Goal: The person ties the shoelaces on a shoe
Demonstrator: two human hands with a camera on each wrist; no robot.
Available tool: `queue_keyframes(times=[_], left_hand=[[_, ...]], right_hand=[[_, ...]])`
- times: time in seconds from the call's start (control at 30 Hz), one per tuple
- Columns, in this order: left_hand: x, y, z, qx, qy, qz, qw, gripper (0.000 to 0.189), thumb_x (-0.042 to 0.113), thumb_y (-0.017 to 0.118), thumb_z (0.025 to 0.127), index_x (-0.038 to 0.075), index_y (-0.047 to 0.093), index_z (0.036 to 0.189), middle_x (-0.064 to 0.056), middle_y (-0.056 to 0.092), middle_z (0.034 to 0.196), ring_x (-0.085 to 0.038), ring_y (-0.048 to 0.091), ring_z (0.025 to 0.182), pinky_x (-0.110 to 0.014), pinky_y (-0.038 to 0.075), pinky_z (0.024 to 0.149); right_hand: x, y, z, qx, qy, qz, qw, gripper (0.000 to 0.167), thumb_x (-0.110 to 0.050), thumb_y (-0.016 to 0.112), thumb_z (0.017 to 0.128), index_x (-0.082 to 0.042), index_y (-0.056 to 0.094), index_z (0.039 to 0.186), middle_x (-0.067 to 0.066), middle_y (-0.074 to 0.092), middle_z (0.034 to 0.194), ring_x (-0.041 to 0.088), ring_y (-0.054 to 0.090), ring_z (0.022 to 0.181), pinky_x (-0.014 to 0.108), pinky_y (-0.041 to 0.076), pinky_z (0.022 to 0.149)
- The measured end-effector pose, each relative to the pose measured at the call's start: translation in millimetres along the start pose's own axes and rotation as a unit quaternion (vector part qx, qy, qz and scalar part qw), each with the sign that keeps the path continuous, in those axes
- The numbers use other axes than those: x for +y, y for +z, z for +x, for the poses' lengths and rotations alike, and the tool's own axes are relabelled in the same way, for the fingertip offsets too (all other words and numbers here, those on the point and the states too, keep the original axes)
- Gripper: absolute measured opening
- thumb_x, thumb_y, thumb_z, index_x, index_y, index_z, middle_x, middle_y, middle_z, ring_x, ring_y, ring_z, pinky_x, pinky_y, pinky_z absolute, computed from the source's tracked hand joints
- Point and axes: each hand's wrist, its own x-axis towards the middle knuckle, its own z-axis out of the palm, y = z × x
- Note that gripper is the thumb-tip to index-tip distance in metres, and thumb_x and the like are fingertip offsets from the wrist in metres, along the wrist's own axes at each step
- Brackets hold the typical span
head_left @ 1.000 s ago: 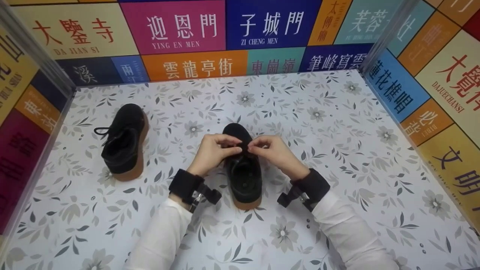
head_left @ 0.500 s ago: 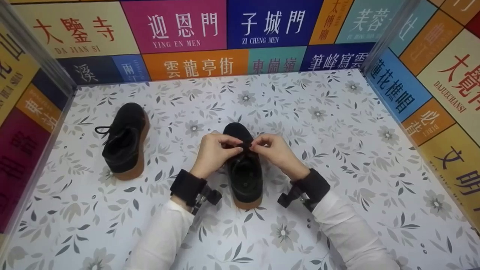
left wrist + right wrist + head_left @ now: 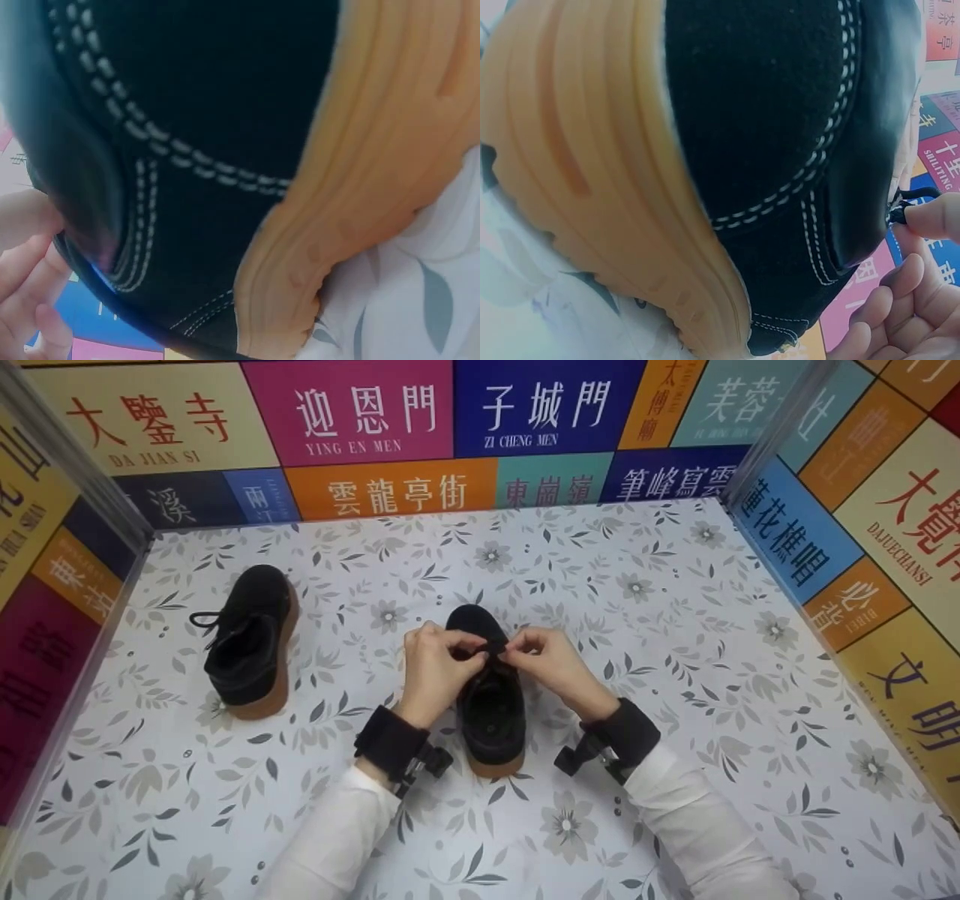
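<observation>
A black shoe with a tan sole stands in the middle of the table in the head view, its toe pointing away from me. Over its laced front, my left hand and right hand face each other, thumb and forefinger together on each. The right wrist view shows the right thumb and forefinger pinching the black shoelace above the shoe. My left fingertips also pinch at the lace, though the shoe's side hides them in the left wrist view. White stitching and the ridged sole fill much of that view.
A second black shoe stands to the left, a lace loop sticking out at its side. The table has a white floral cover. Upright colored panels with lettering border the back and both sides.
My left wrist and forearm have shifted a little to the right, and the left hand has turned slightly more upright. The right hand and both shoes stay nearly where they were.
</observation>
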Motion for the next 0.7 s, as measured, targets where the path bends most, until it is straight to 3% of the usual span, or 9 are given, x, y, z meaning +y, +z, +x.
queue_keyframes(times=[0.13,0.3,0.4,0.53,0.7], left_hand=[[0.3,2.3,-0.6,0.006,0.004,0.009,0.9999,0.012,0.016,0.085,0.077,0.013,0.081,0.088,-0.001,0.077,0.079,-0.024,0.056,0.078,-0.045,0.038,0.092],[-2.9,2.7,1.1,-0.003,0.001,-0.011,0.9999,0.013,0.017,0.084,0.077,0.012,0.081,0.089,-0.002,0.078,0.082,-0.024,0.06,0.08,-0.045,0.038,0.092],[-6.9,2.2,3.2,-0.007,0.001,-0.037,0.9993,0.014,0.017,0.085,0.078,0.011,0.081,0.09,-0.002,0.078,0.083,-0.023,0.064,0.079,-0.04,0.044,0.088],[-13.0,2.0,6.2,-0.027,-0.012,-0.085,0.996,0.016,0.015,0.085,0.079,0.009,0.081,0.092,-0.004,0.078,0.085,-0.019,0.068,0.079,-0.029,0.055,0.075],[-19.6,1.3,8.7,-0.069,-0.046,-0.151,0.9851,0.016,0.013,0.084,0.081,0.008,0.08,0.096,-0.007,0.078,0.09,-0.018,0.071,0.081,-0.023,0.056,0.073]], right_hand=[[1.4,-2.0,0.3,-0.006,-0.011,0.005,0.9999,0.013,-0.005,0.068,0.09,0.006,0.07,0.098,-0.009,0.069,0.084,0.005,0.06,0.077,0.018,0.048,0.071],[3.3,-3.8,0.2,-0.02,-0.034,-0.022,0.999,0.023,-0.008,0.069,0.092,0.001,0.071,0.113,0.008,0.073,0.096,0.009,0.062,0.079,0.019,0.05,0.07],[5.2,-3.9,0.4,-0.027,-0.048,-0.04,0.9977,0.026,-0.009,0.07,0.092,-0.002,0.072,0.117,0.017,0.074,0.101,0.01,0.063,0.077,0.019,0.052,0.068],[8.5,-3.5,2.1,-0.025,-0.06,-0.05,0.9966,0.028,-0.012,0.072,0.092,-0.004,0.072,0.119,0.018,0.074,0.105,0.013,0.061,0.076,0.017,0.051,0.065],[10.5,-3.9,5.1,-0.027,-0.072,-0.059,0.9953,0.029,-0.015,0.074,0.092,-0.004,0.072,0.119,0.016,0.074,0.112,0.017,0.061,0.078,0.018,0.05,0.065]])
